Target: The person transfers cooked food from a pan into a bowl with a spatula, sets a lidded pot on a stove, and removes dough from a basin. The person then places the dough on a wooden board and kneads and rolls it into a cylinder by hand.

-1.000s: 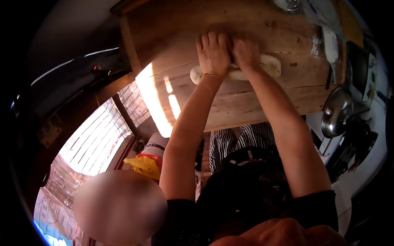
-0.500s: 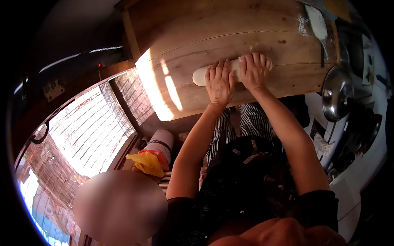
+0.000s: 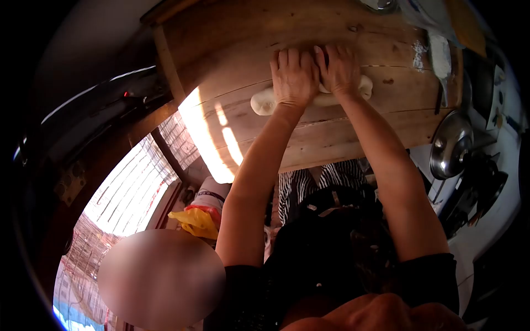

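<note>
A pale roll of dough point(image 3: 262, 102) lies crosswise on a wooden board point(image 3: 309, 146). Both of its rounded ends stick out beyond my hands, and its surface is dented. The heel of my left hand point(image 3: 296, 77) presses on the left part of the dough, with the fingers stretched forward past it. Beside it, my right hand point(image 3: 339, 71) leans on the right part, its fingers reaching toward the far side. The two hands nearly touch at the thumbs. Most of the middle of the dough is hidden under them.
White powder point(image 3: 419, 55) and a powder-coated flat tool point(image 3: 440, 55) with a thin handle lie on the board's right. A metal lid point(image 3: 451, 144) is at the right, near dark pans. A yellow plastic bag point(image 3: 196, 222) is at lower left. Sunlight strikes the board's left edge.
Both hands have moved forward over the dough, from gripping across it to pressing with their heels. The dough now looks dented and uneven. The view has shifted slightly.
</note>
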Available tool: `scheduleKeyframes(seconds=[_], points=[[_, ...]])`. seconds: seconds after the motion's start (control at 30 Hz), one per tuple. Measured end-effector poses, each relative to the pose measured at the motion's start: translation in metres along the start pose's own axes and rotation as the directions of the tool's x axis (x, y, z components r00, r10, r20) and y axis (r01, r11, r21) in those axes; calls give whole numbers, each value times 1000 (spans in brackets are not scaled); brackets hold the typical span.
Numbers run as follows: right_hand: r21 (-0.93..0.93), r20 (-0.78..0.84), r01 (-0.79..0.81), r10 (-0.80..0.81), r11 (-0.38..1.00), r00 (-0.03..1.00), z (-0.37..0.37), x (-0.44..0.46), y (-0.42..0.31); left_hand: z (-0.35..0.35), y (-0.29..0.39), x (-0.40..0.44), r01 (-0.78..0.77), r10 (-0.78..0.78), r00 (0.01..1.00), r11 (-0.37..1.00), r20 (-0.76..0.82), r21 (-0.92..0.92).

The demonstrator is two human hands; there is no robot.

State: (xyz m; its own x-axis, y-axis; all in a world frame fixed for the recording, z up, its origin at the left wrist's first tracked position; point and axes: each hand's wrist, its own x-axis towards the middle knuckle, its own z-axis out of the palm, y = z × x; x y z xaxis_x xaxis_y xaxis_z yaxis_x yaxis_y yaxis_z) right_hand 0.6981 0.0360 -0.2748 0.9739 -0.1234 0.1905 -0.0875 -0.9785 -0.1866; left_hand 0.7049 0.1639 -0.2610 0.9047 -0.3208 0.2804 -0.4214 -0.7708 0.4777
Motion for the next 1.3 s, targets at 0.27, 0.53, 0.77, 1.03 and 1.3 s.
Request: scheduleKeyframes(seconds=[0.27,0.53,0.77,1.03,1.3], points=[[12,355,-252,231,968,906,0,34,-6,22,-9,20,13,3,998,975,-69,221],[253,303,-396,317,883,899,-66,-65,35,-27,51,-91,-18,24,994,998,104,-55],[-70,-100,-121,114,990,988,-44,-117,29,-20,62,-97,7,-5,988,1000,154,-10],[-93,-20,-353,352,931,936,-22,-44,36,7,33,-8,-12,11,999,1000,40,20],[13,-18,-408,408,913,913,4,10,47,24,20,18,-4,7,999,997,-37,82]])
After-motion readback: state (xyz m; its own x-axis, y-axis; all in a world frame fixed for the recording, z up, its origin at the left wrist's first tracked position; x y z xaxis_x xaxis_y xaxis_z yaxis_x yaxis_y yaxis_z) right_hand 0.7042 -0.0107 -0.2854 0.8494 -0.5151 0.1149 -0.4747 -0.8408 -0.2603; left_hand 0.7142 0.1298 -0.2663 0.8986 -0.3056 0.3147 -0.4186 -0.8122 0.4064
